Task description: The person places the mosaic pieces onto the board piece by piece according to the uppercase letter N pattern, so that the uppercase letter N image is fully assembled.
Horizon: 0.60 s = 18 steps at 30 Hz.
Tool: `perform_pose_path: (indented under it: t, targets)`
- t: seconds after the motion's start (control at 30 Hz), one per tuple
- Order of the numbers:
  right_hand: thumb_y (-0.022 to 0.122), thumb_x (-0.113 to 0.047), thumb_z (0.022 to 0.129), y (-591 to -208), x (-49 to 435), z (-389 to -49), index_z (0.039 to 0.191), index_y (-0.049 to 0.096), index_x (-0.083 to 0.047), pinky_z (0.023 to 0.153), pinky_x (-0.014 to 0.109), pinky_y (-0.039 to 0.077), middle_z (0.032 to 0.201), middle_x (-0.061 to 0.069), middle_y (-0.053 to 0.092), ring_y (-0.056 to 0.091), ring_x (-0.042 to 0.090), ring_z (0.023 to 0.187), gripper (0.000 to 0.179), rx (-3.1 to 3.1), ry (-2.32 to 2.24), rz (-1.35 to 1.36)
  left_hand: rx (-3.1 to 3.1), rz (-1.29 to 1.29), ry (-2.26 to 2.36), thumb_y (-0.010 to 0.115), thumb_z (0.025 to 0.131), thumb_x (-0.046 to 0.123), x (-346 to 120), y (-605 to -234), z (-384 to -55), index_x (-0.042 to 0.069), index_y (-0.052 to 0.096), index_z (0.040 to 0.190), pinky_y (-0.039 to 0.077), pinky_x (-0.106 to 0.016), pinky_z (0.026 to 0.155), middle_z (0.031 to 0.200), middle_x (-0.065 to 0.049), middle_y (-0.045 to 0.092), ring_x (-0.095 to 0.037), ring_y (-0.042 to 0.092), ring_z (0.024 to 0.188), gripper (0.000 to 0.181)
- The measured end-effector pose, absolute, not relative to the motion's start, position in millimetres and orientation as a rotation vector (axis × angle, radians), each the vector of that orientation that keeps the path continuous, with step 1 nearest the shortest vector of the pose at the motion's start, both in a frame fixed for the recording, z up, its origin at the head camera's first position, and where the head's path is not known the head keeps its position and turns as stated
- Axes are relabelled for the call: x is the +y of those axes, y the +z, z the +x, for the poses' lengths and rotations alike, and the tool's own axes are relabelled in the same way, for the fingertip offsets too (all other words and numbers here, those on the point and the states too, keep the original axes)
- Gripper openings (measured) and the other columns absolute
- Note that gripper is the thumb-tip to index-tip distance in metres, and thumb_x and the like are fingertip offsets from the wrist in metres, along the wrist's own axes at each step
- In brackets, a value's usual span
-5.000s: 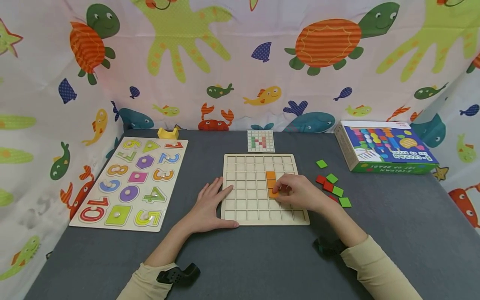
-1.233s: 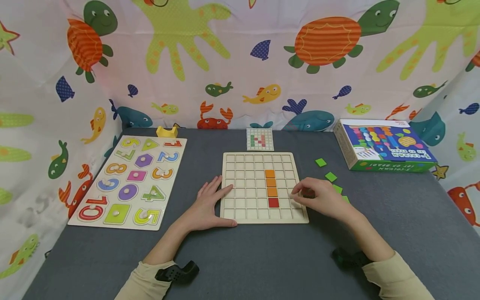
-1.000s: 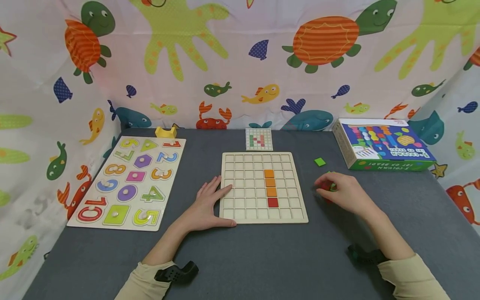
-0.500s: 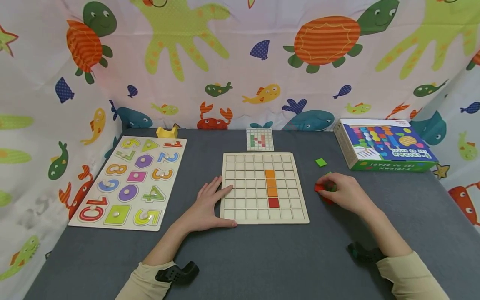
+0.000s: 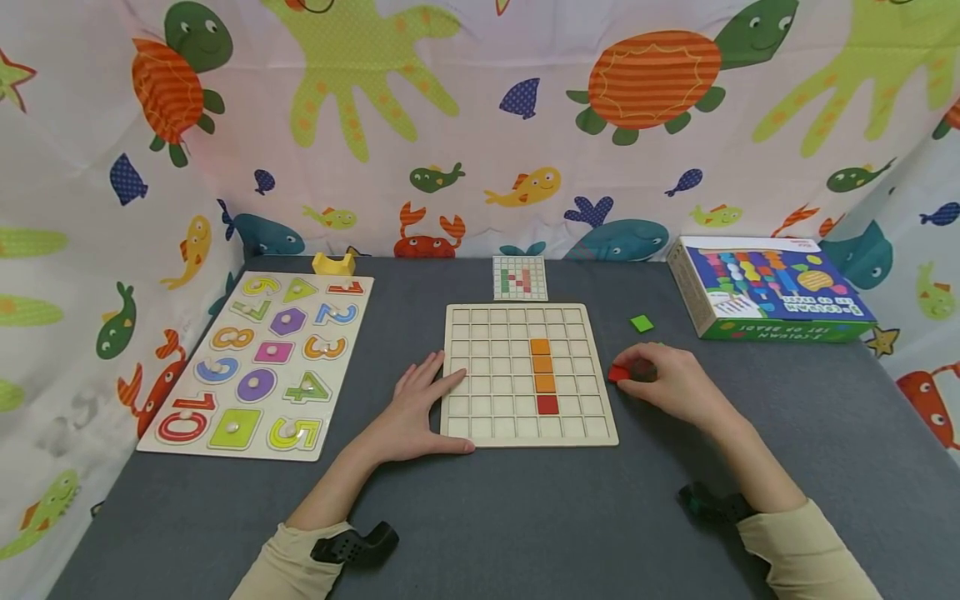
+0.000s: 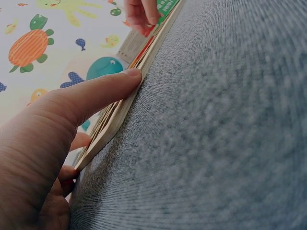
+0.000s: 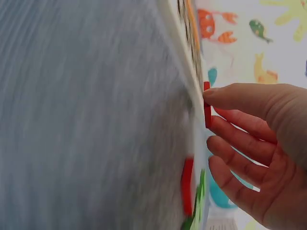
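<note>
In the head view my left hand lies spread at the left edge of a square wooden grid board, its thumb against the near edge in the left wrist view. My right hand pinches a red square tile between thumb and index finger, just off the board's right edge. On the board, an orange tile is the middle one of three in a column, with a seated red tile directly below them. In the right wrist view another red tile and green tiles lie on the table.
A pattern card lies behind the board. One green tile is on the cloth to its right, near a colourful box. A number-and-shape puzzle lies at left, a yellow piece behind it. Printed fabric hangs behind.
My right hand set orange and red tiles in the column, went right to the loose tiles, and now comes back leftward with a red tile. My left hand has stayed at the board.
</note>
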State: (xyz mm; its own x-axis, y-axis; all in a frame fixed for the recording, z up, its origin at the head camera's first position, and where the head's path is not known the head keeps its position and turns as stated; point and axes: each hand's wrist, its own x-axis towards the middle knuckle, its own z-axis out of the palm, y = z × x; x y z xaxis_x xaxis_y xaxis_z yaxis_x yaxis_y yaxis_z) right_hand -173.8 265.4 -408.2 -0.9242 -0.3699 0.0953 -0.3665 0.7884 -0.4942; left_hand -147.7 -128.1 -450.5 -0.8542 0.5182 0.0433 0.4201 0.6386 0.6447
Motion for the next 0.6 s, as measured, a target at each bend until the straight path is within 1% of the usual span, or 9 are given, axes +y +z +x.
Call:
perform_pose_path:
  t: [0.1,0.27,0.37,0.5,0.6]
  targets:
    - [0.076,-0.017,0.086,-405,251,-173,0.109,0.071,-0.010,0.069,0.035,0.049,0.096,0.001,0.067,0.059,0.017,0.083,0.025,2.928,-0.876,-0.662,2.714,0.780,1.003,0.081,0.071,0.056,-128,-451,-148,0.015,0.035,0.153,0.000,-0.052,0.116,0.163,-0.012,0.007,-0.026,0.001,0.149,0.102]
    - [0.077,-0.012,0.084,-404,225,-172,0.106,0.071,-0.009,0.065,0.031,0.048,0.094,0.000,0.067,0.058,0.019,0.078,0.022,2.864,-0.941,-0.801,2.719,0.783,1.001,0.080,0.072,0.056,-128,-450,-147,0.015,0.035,0.153,0.000,-0.052,0.116,0.162,-0.013,0.008,-0.027,0.001,0.149,0.102]
    - [0.077,-0.012,0.084,-405,211,-173,0.105,0.071,-0.010,0.066,0.031,0.049,0.095,0.000,0.068,0.059,0.019,0.080,0.022,2.819,-0.973,-0.847,2.718,0.792,1.011,0.081,0.072,0.055,-129,-449,-147,0.014,0.035,0.153,0.000,-0.054,0.116,0.162,-0.014,0.008,-0.028,0.002,0.149,0.102]
    - [0.077,-0.013,0.085,-406,192,-175,0.106,0.071,-0.011,0.071,0.033,0.052,0.098,-0.001,0.069,0.061,0.018,0.086,0.023,2.757,-1.003,-0.860,2.717,0.791,1.007,0.081,0.072,0.055,-129,-449,-147,0.014,0.035,0.153,0.001,-0.054,0.116,0.162,-0.014,0.008,-0.028,0.002,0.149,0.102]
    - [0.076,-0.014,0.085,-407,179,-177,0.106,0.070,-0.011,0.071,0.032,0.052,0.096,-0.001,0.068,0.060,0.018,0.084,0.023,2.727,-0.994,-0.868,2.719,0.792,1.004,0.081,0.072,0.055,-128,-449,-147,0.014,0.035,0.153,0.001,-0.054,0.115,0.162,-0.014,0.008,-0.029,0.003,0.149,0.102]
